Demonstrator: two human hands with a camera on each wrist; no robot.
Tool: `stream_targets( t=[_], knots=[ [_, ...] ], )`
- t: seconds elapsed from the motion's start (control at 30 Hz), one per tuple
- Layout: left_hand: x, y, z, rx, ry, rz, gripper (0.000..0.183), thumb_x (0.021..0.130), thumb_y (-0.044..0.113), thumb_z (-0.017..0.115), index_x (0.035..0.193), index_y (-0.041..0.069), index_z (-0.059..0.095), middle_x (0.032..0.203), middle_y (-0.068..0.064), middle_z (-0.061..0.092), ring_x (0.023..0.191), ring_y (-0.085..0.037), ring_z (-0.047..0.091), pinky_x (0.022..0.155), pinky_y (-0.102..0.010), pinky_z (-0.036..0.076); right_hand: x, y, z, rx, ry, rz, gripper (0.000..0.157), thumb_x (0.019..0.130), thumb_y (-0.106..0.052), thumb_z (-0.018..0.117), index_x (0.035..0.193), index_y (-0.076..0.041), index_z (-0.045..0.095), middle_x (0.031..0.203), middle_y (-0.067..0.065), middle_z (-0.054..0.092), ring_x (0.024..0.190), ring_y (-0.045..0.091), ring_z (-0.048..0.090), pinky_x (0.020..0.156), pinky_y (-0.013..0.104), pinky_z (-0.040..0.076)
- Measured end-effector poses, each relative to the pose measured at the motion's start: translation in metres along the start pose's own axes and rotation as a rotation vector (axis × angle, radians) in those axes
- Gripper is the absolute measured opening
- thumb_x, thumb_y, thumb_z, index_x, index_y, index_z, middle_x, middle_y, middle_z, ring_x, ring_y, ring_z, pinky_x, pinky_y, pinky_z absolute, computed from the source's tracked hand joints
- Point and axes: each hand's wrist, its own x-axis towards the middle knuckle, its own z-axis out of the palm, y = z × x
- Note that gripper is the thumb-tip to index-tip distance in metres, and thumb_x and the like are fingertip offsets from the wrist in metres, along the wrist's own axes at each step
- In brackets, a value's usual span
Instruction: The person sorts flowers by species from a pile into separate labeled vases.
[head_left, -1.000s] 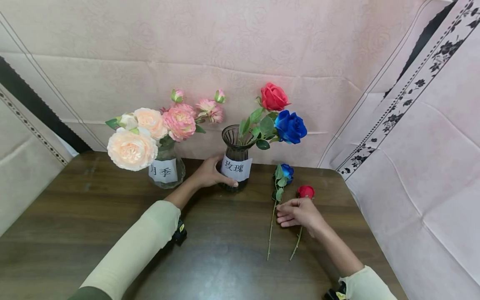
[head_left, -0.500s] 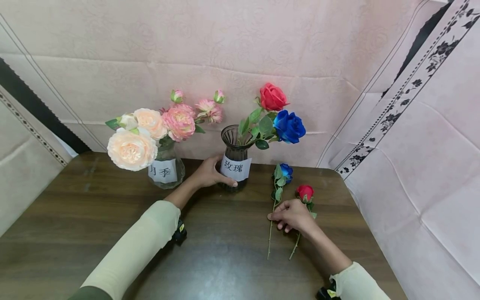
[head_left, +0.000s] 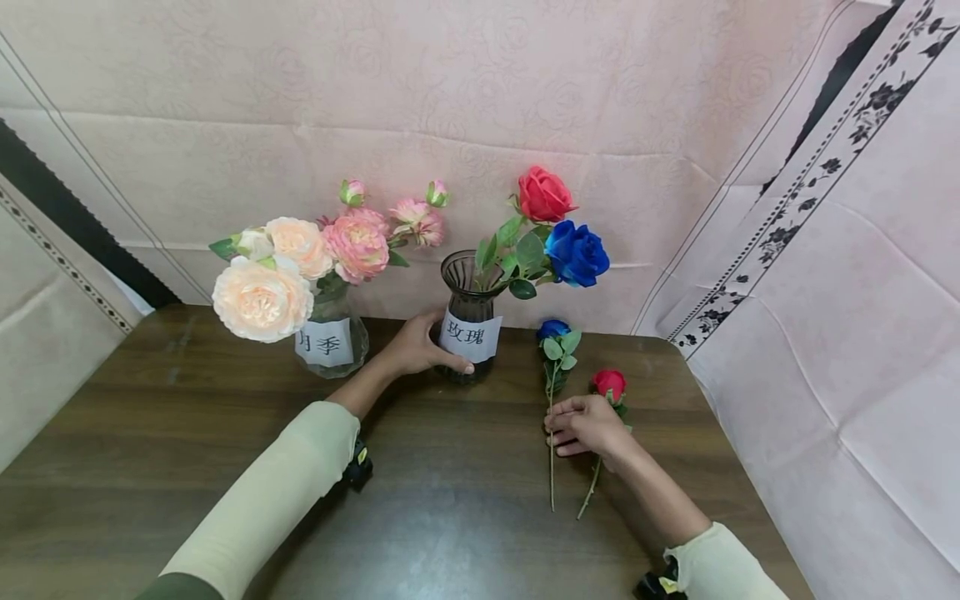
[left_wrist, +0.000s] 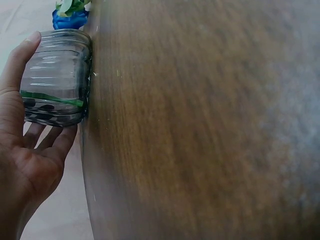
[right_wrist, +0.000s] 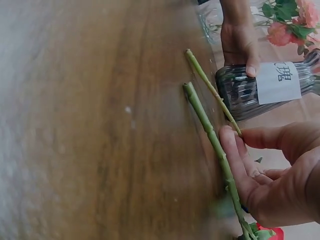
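Note:
My left hand (head_left: 417, 346) grips the lower part of a dark ribbed glass vase (head_left: 476, 307), which stands upright with a white paper label. Its thumb lies across the front and its fingers go behind; the left wrist view shows them against the glass. In the vase are a red rose (head_left: 546, 194) and a blue rose (head_left: 577, 254), leaning right. My right hand (head_left: 588, 425) pinches the stem of another blue rose (head_left: 553, 330) between thumb and fingers. Beside it a second red rose (head_left: 609, 383) lies on the table, its stem (right_wrist: 215, 142) partly under that hand.
A clear glass vase (head_left: 361, 343) with a paper label stands left of my left hand, filled with peach flowers (head_left: 262, 298) and pink flowers (head_left: 358, 246). The brown wooden table (head_left: 420, 500) meets a pale cloth backdrop (head_left: 450, 75) at the back.
My right hand has reached left to the blue rose's stem and taken hold of it. The rose has turned, its head shifting left and its stem end right. The left hand stays on the vase.

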Motion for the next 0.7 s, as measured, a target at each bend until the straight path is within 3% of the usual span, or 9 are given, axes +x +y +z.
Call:
stream_targets(
  t=[0.43,0.6,0.7],
  knots=[
    [-0.001,0.002,0.001,-0.004,0.008,-0.008,0.089,0.078,0.025,0.107,0.155,0.015,0.063,0.153,-0.009,0.07,0.147,-0.035,0.062,0.128,-0.059,0.047,0.002,-0.007,0.0,0.267,-0.085,-0.033,0.038,0.113,0.0,0.062,0.144,0.02,0.056,0.118,0.022,0.077,0.098,0.02,0.084,0.089,0.036,0.071],
    [-0.002,0.002,0.001,-0.003,0.008,-0.01,0.091,0.078,0.023,0.106,0.157,0.016,0.062,0.155,-0.009,0.069,0.149,-0.035,0.06,0.13,-0.06,0.045,0.003,-0.013,0.0,0.385,-0.076,-0.073,0.039,0.113,0.003,0.06,0.146,0.021,0.05,0.118,0.02,0.078,0.103,0.021,0.085,0.094,0.038,0.07],
    [-0.001,0.001,0.001,0.001,0.008,-0.01,0.091,0.079,0.024,0.106,0.158,0.015,0.061,0.156,-0.01,0.068,0.151,-0.035,0.059,0.131,-0.061,0.043,0.004,-0.019,0.0,0.462,-0.052,-0.104,0.033,0.112,0.004,0.06,0.142,0.018,0.053,0.112,0.014,0.079,0.102,0.02,0.085,0.096,0.037,0.07]
  ],
)
